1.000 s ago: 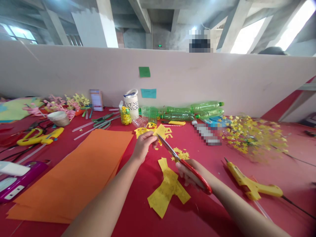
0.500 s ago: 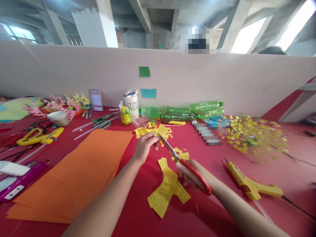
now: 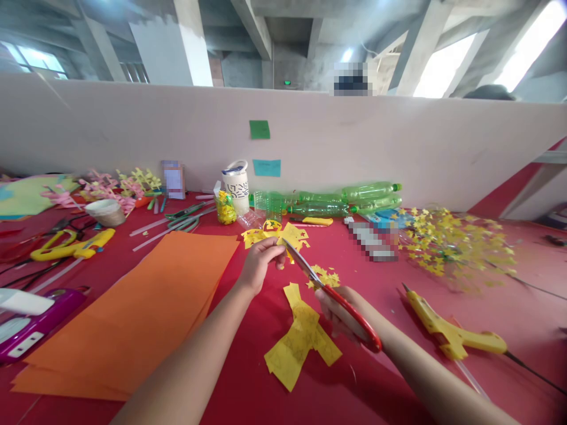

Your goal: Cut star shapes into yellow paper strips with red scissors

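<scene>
My left hand (image 3: 262,262) is closed in a pinch, with a small piece of yellow paper between thumb and forefinger, mostly hidden by the fingers. Its tips meet the blade points of the scissors (image 3: 348,311), whose red handles my right hand (image 3: 343,310) grips. Under and beyond my left fingers lie yellow paper scraps (image 3: 296,235) with cut-out gaps. A small heap of yellow paper stars (image 3: 326,276) is just past the scissors. Nearer to me, several yellow paper strips (image 3: 301,339) with drawn star outlines overlap on the red table.
Orange sheets (image 3: 142,313) cover the left side. A yellow glue gun (image 3: 452,327) rests at the right, below a bunch of star stems (image 3: 456,245). Green bottles (image 3: 319,203), a white cup (image 3: 236,186) and a yellow cutter knife (image 3: 318,221) lie toward the partition.
The red scissor handles have shifted very slightly to the right with my right hand. My left hand keeps its place.
</scene>
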The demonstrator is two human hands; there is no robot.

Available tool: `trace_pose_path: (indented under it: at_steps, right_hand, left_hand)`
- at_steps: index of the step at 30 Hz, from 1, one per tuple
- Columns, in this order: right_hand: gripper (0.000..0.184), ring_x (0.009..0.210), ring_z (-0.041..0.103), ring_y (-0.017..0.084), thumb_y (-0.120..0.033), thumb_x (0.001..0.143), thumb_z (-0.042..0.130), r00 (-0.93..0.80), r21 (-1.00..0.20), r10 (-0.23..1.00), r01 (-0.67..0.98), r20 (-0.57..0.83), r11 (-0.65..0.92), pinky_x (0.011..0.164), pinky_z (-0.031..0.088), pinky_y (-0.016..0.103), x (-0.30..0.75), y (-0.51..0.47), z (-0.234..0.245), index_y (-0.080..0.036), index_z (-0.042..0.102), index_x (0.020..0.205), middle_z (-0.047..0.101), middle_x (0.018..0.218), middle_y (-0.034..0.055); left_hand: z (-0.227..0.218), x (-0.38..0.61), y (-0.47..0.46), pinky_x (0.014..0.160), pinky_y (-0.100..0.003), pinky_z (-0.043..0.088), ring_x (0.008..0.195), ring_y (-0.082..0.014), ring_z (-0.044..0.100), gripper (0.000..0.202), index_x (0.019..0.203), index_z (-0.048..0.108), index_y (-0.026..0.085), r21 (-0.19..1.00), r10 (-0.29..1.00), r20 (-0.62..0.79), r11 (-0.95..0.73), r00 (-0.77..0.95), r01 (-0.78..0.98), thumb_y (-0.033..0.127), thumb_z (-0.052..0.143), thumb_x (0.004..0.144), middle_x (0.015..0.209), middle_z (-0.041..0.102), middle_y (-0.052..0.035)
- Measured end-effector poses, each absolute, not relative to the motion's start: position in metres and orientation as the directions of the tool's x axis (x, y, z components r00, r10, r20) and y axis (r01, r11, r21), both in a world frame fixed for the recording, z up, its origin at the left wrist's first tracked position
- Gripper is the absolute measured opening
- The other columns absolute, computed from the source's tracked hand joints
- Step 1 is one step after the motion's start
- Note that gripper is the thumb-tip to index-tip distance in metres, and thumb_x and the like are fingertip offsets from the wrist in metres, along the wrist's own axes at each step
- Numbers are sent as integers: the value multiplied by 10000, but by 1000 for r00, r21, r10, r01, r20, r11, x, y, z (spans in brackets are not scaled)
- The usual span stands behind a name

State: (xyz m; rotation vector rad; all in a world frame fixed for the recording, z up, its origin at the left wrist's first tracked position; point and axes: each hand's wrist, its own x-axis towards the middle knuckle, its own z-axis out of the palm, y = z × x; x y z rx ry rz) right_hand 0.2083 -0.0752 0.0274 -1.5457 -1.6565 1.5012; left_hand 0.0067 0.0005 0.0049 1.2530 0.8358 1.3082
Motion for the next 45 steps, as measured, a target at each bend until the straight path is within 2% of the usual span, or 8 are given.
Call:
trace_pose_path:
  at_steps: [8, 17, 21, 29, 33, 39, 42, 45]
  right_hand:
    - [468, 268, 412, 78, -575, 796, 559, -297, -864, 886, 465, -355, -191, 275, 260, 166, 213, -72, 20, -191, 423, 564, 456, 402, -40]
    - [490, 262, 405, 76, -598, 793, 559, -285, -873, 895, 449, -344, -192, 294, 281, 170, 210, -72, 19, -188, 427, 560, 428, 368, -55]
    - [490, 315, 450, 85, -630, 800, 536, -311, -880, 886, 434, -345, -191, 356, 358, 178, 213, -71, 15, -185, 459, 610, 403, 366, -72]
    - [495, 316, 418, 78, -650, 828, 481, -334, -888, 882, 426, -333, -174, 337, 335, 166, 216, -72, 13, -188, 464, 652, 380, 369, -84]
    - [498, 305, 410, 68, -641, 797, 538, -300, -875, 888, 444, -350, -194, 298, 281, 159, 213, -73, 20, -188, 442, 613, 428, 402, -67]
    - [496, 290, 428, 74, -628, 778, 567, -289, -880, 891, 428, -351, -208, 284, 267, 171, 209, -73, 23, -187, 437, 592, 471, 424, -50]
    - [493, 292, 431, 75, -611, 806, 549, -284, -898, 902, 391, -326, -201, 321, 312, 181, 209, -73, 19, -187, 431, 582, 439, 387, -61]
    - [486, 283, 415, 68, -572, 824, 557, -270, -907, 913, 374, -306, -193, 387, 386, 199, 209, -73, 18, -188, 418, 562, 406, 352, -76]
  left_hand:
    - [3, 6, 3, 484, -211, 358, 496, -83, 488, 166, 624, 568, 156, 939, 974, 168, -112, 149, -325, 221, 604, 772, 558, 563, 20]
    - [3, 7, 5, 528, -228, 437, 539, -97, 535, 125, 685, 627, 150, 903, 977, 202, -162, 61, -399, 233, 615, 778, 615, 607, 2]
    - [3, 7, 6, 529, -225, 438, 549, -96, 530, 145, 675, 620, 149, 916, 976, 210, -174, 61, -362, 249, 614, 781, 612, 590, 3]
    - [6, 4, 5, 507, -220, 399, 511, -89, 503, 167, 631, 594, 154, 953, 971, 207, -172, 122, -249, 238, 589, 776, 574, 564, 11]
    - [6, 3, 5, 511, -221, 387, 502, -87, 495, 173, 621, 589, 157, 958, 971, 199, -163, 136, -237, 232, 577, 776, 565, 564, 13]
    - [7, 4, 2, 525, -221, 387, 506, -86, 498, 180, 651, 601, 155, 959, 969, 179, -133, 170, -248, 263, 580, 794, 577, 574, 8]
    - [8, 7, -1, 545, -225, 399, 518, -89, 508, 223, 649, 605, 145, 967, 958, 150, -91, 243, -238, 296, 574, 811, 595, 584, -6]
    - [8, 9, -2, 535, -224, 398, 520, -89, 506, 225, 653, 609, 145, 962, 964, 139, -77, 228, -262, 311, 586, 804, 598, 582, -7]
